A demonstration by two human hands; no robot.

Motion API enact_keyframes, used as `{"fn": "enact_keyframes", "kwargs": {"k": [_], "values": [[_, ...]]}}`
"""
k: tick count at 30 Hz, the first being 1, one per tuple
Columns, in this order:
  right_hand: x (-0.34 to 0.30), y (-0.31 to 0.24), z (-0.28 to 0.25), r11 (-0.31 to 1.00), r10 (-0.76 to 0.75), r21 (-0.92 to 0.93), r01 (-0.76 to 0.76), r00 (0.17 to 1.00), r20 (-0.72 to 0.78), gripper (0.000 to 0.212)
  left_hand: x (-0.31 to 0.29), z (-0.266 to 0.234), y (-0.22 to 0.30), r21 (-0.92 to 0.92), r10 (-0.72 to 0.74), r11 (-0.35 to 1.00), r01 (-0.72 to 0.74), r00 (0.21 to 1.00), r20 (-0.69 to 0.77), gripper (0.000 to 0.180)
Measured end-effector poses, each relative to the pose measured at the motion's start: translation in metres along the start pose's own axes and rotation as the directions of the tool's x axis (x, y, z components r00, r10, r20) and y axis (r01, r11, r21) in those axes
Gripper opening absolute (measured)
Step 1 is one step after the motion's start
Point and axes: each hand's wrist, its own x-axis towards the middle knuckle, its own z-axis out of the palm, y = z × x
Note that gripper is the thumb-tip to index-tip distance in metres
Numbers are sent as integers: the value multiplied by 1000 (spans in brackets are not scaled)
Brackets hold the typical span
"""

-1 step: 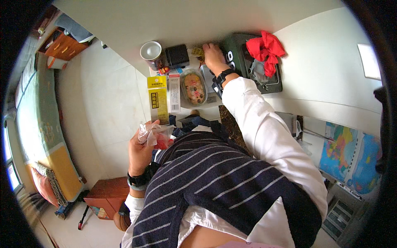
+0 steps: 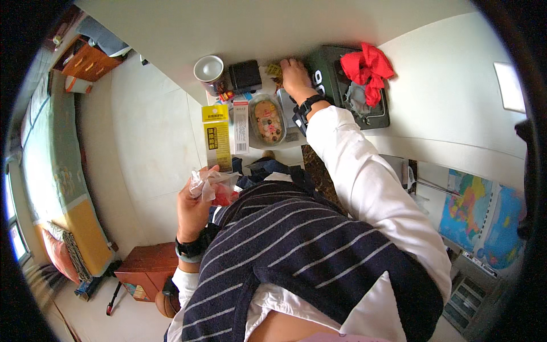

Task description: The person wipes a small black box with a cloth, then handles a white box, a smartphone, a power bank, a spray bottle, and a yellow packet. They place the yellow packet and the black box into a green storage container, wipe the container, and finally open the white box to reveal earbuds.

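My left hand (image 2: 192,211) is closed on a crumpled clear plastic bag (image 2: 212,181) with something red in its lower part, held low in front of my vest. At the back of the narrow table, my right hand (image 2: 295,80) reaches down with bent fingers; their tips are hidden, so what they grip cannot be made out. A small yellow-green packet (image 2: 273,70) lies right beside those fingers. Nearer to me sits an oval clear-lidded tub (image 2: 268,122) with orange and pale contents. Left of it are a slim white box (image 2: 241,128) and a yellow package (image 2: 217,139).
A paper cup (image 2: 209,69) and a black case (image 2: 245,76) stand at the back left, with a small red wrapper (image 2: 226,97) by the cup. To the right of my hand is a dark green bin (image 2: 326,64) with red cloth (image 2: 367,68) over it. A wall rises behind.
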Motion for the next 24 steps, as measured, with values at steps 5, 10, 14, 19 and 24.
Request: {"fn": "enact_keyframes", "kwargs": {"k": [5,10,14,19,24], "values": [[3,8,9,1000,-3,-15,3,1000,3,30,-4,0,-4,-139,-55,989,51,998,-24,24],[8,10,4,991,-94,-97,94,996,-2,28,-5,1,4,-131,-89,987,91,996,17,28],[7,4,-15,975,-110,-194,111,994,17,30,-2,4,5,-113,-68,991,72,997,39,30],[-9,-19,-60,999,-17,28,32,906,-422,19,5,7,7,-77,-9,997,12,999,40,28],[-47,-35,-107,663,312,744,84,872,-377,26,14,15,15,-105,-100,989,108,992,79,29]]}}
